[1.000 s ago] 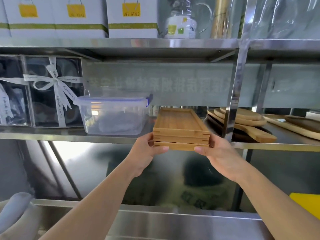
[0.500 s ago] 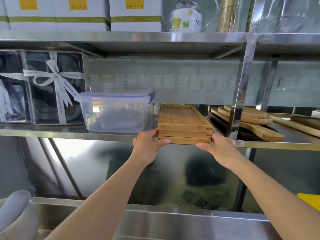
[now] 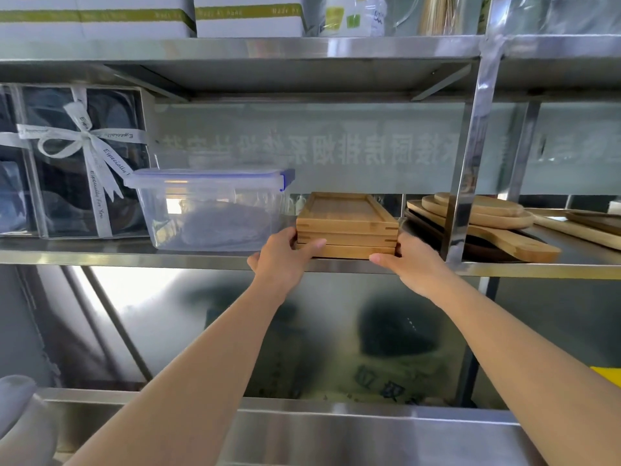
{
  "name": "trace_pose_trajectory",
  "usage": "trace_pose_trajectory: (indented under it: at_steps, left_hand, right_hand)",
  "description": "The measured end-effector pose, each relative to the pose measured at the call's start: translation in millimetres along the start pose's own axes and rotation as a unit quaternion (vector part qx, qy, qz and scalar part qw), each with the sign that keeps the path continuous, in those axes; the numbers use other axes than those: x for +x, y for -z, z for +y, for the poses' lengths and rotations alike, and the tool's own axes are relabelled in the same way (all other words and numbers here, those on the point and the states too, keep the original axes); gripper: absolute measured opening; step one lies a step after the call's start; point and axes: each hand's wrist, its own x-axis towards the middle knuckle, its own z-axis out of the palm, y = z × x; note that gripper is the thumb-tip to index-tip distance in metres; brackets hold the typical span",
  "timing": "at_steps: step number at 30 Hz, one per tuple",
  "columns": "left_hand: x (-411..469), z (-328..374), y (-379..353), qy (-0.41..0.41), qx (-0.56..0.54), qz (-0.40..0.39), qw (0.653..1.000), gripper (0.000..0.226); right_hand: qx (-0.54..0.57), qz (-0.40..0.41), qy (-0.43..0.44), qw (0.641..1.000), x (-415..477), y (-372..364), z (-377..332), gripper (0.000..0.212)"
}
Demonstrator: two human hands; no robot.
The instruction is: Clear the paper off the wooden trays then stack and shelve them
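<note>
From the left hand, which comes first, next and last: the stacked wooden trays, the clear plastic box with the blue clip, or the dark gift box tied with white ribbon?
1. Stacked wooden trays: gripped by the left hand.
2. Clear plastic box with blue clip: just left of the trays.
3. Dark gift box with white ribbon: far left on the shelf.

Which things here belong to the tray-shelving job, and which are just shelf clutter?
In the job: stack of rectangular wooden trays; left hand; right hand; steel shelf.
Lying about: clear lidded plastic container; ribboned gift box; round wooden boards.
</note>
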Motion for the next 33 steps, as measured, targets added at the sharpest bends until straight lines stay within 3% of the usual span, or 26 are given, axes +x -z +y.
trace_pose_trajectory:
  at_steps: [5, 12, 15, 18, 33]
  left_hand:
    - [-3.0, 5.4, -2.7, 0.001, -0.038, 0.019, 0.999, 0.027]
    - [0.3, 4.5, -6.7, 0.009, 0.006, 0.043, 0.999, 0.038]
    - [2.5, -4.6, -0.7, -0.033, -0.050, -0.029, 0.998, 0.031]
    - [1.2, -8.0, 5.6, -0.036, -0.077, -0.097, 0.992, 0.050]
    - [4.5, -4.4, 1.8, -0.050, -0.012, -0.054, 0.997, 0.041]
  right_hand:
    - [0.144, -0.004, -0.011, 0.990, -3.8, 5.3, -6.0, 0.053]
    - [0.096, 0.043, -0.008, 0.994, 2.1, 1.2, -4.8, 0.050]
    - [0.123, -0.019, 0.021, 0.992, -2.7, 5.5, -1.7, 0.043]
    - [0.125, -0.061, 0.043, 0.989, -4.2, 8.0, 1.7, 0.044]
    - [0.037, -0.013, 0.036, 0.999, 18.3, -0.3, 17.4, 0.049]
